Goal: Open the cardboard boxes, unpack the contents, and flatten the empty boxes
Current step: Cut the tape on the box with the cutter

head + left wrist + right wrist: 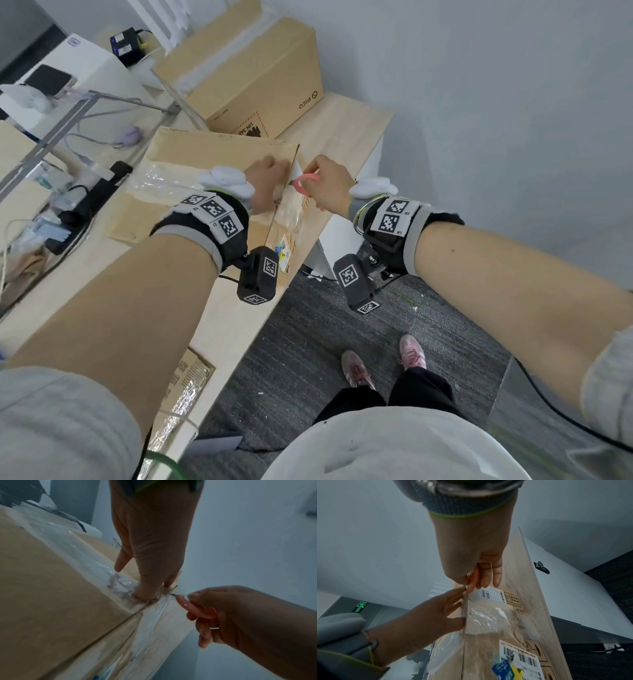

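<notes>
A flat cardboard box [191, 154] sealed with clear tape [96, 566] lies on the wooden desk [342, 130], its labelled side [488, 635] flush with the desk's edge. My left hand [269, 178] rests on the box top by that edge, with straight fingers [453, 605] pressing the tape at the corner seam. My right hand [327, 186] grips a small pink cutter [303, 181]. Its thin blade tip [172, 595] sits at the taped top edge, just beside my left fingertips [142, 595]. In the right wrist view the pink cutter [471, 584] points down at the seam.
A bigger closed PICO carton [253, 75] stands behind the box. A black power strip [92, 202], cables and small items crowd the desk's left side. A white cabinet [573, 588] sits under the desk. Dark carpet [325, 325] and my feet are below.
</notes>
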Available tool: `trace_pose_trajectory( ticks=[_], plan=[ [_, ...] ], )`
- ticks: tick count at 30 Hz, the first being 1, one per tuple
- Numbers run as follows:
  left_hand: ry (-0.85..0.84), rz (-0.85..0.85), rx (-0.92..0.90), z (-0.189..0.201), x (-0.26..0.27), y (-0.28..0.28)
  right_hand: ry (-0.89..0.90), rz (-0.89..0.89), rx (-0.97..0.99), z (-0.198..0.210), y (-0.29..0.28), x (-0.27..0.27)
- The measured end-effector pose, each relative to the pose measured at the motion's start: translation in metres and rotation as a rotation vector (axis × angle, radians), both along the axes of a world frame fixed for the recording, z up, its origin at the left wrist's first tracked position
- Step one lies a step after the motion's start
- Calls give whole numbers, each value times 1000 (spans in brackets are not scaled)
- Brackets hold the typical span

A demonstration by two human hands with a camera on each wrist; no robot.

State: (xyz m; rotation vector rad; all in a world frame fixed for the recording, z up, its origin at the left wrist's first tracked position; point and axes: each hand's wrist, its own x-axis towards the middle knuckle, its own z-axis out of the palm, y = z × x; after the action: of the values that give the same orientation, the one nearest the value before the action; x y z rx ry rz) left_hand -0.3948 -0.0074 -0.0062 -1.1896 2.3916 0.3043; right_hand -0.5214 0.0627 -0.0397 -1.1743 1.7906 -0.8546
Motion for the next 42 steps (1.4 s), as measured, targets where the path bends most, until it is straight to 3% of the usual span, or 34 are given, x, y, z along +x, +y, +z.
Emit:
trace_pose_trajectory(
  ticks=[6,10,22,27,42],
  plan=[
    [-73,-77,23,1,5,-14,-21,31,26,-5,-2,-2],
    [-109,-99,-62,-8,1,-6,-56,27,20,-6,-4,-2],
    [0,-94,-28,-4,13,-2,-37,13,42,-1,-10,8],
    [-11,-90,-28,-5,12,-1,2,117,35,3,-13,8],
    [43,-133,-45,-5,14,-2,49,-52,11,3,-12,9]
  ],
)
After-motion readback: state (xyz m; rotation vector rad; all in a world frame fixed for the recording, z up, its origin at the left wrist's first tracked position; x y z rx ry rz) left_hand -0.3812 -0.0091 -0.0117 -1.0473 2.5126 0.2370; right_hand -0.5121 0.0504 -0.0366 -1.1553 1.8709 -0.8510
